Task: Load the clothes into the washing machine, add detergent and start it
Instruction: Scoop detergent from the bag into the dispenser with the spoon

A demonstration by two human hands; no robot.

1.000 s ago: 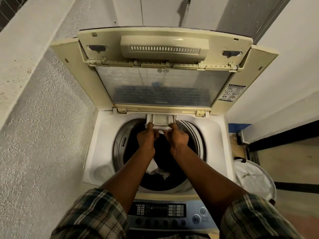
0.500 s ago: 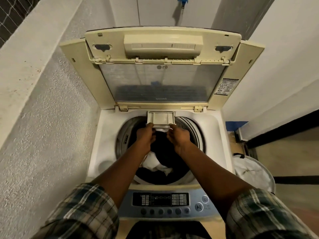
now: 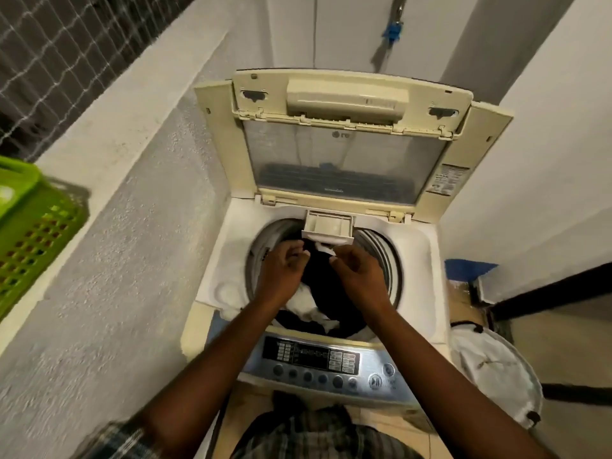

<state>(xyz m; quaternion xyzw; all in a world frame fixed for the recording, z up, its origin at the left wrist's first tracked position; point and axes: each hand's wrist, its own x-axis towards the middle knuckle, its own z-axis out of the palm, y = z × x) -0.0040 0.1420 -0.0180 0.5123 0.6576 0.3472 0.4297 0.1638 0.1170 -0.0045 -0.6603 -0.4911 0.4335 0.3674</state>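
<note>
The top-loading washing machine stands with its lid raised. Dark and white clothes lie in the drum. The small detergent drawer is pulled out over the back of the drum. Just below it, my right hand pinches a small white packet at its fingertips. My left hand hovers beside it over the drum with curled fingers; whether it holds anything is unclear. The control panel lies nearest me, under my forearms.
A green plastic basket sits on the ledge to the left. A round white laundry bin stands on the floor right of the machine. Walls close in on both sides, and a blue tap hangs above the lid.
Both hands have drawn back a little from the drawer and moved apart. The view has pulled back and tilted left, bringing the green basket into sight.
</note>
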